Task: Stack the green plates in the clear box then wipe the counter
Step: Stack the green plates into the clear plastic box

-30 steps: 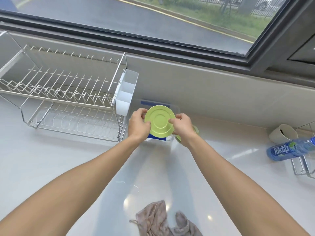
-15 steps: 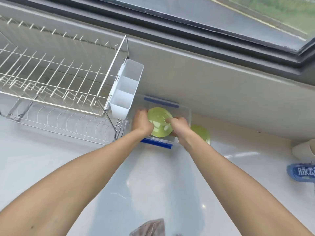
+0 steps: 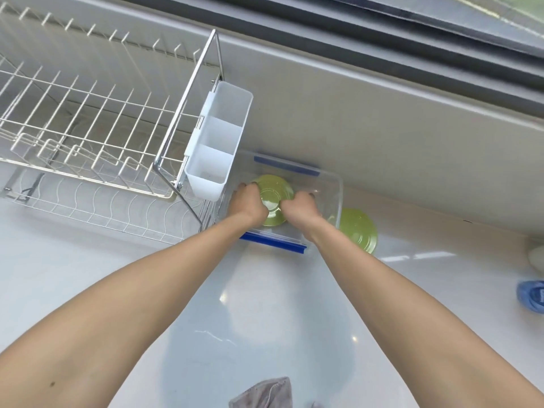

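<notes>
Looking down from the head view: both hands inside the clear box (image 3: 338, 195), holding one green plate (image 3: 273, 198) between them, underside up. Left hand (image 3: 250, 204) gripping the plate's left rim, right hand (image 3: 298, 212) gripping its right rim; fingertips mostly hidden behind the plate and knuckles, so exact finger placement hard to make out. Cannot tell whether the plate touches the box floor yet. Second green plate (image 3: 360, 231) lying on the counter (image 3: 147, 275) just beside the box's right wall, partly seen through the clear plastic and partly covered by the right wrist. Green plates counted: two. Blue clip strips on the box: two, one at the far edge, one at the near edge.

Wire dish rack (image 3: 88, 136) at left, cut off by the frame edge, with one white cutlery holder (image 3: 217, 148) hung on its end, overlapping the box's left corner. Cloth (image 3: 265, 393) at the bottom edge, cut off. Blue bottle (image 3: 531, 295) at the right edge, cut off and blurred; a pale object above it too cropped to identify.
</notes>
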